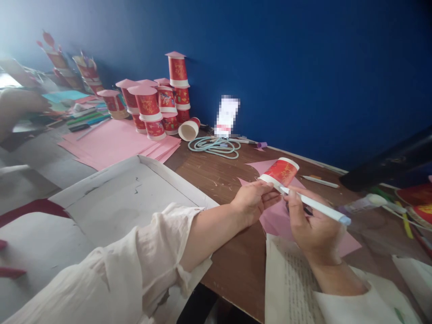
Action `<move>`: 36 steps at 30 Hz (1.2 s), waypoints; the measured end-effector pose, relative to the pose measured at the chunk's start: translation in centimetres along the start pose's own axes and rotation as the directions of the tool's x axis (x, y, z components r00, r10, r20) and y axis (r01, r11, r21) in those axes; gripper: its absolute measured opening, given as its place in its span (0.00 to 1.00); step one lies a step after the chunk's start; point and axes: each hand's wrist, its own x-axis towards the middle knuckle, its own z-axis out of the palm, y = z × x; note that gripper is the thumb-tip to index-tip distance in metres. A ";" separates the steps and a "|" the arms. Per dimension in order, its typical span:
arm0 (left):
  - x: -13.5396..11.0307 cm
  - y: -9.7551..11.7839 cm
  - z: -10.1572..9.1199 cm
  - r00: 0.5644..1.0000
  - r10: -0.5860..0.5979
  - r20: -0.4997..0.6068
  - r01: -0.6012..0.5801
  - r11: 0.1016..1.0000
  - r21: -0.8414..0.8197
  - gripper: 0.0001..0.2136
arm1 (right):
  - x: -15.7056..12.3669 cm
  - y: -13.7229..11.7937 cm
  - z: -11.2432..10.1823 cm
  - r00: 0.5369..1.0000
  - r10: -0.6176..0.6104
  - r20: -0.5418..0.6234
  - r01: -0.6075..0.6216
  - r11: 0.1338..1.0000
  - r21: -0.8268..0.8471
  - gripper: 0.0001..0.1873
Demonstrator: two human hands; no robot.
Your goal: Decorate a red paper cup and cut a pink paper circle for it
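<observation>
My left hand (254, 200) holds a red paper cup (280, 172) with gold print and white edges, tilted on its side above the table. In my right hand (312, 222) is a white marker pen (319, 205) with a light blue end, gripped like a writing tool. Its tip is close to the white edge of the cup; whether it touches, I cannot tell. Beneath both hands lie pink paper pieces (278, 225) on the brown table. Something dark by my right fingers is mostly hidden.
Stacked red cups with pink paper tops (148, 105) stand by the blue wall, beside a cup on its side (189, 129). Nearby are a coiled cable (216, 147), a blurred phone (227, 114), pink sheets (111, 144) and a white box lid (111, 198). Another person's arm (18, 108) is far left.
</observation>
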 end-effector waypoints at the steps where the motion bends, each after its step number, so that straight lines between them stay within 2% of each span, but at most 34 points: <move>1: 0.0 0.0 0.0 1.000 0.004 0.003 -0.004 1.000 0.000 0.08 | 0.0 -0.1 0.0 1.000 -0.002 0.001 0.002 1.000 0.002 0.13; 10: 0.1 -0.1 -0.1 1.000 0.010 0.025 -0.009 1.000 -0.009 0.08 | 0.1 -0.1 0.0 0.999 -0.044 -0.015 0.044 0.999 0.009 0.12; 21: 0.2 -0.2 -0.1 1.000 0.002 0.016 -0.002 1.000 -0.009 0.07 | 0.1 0.4 0.2 0.999 -0.020 -0.038 0.020 1.000 -0.006 0.11; 29: -0.1 -0.1 0.0 1.000 0.007 0.023 -0.007 1.000 -0.008 0.10 | -0.1 -0.3 -0.1 1.000 0.004 0.009 -0.004 0.999 0.053 0.12; 36: 0.0 -0.1 0.0 1.000 -0.006 0.014 0.006 1.000 -0.007 0.10 | -0.1 -0.5 -0.1 0.999 -0.045 -0.029 0.045 0.999 0.006 0.11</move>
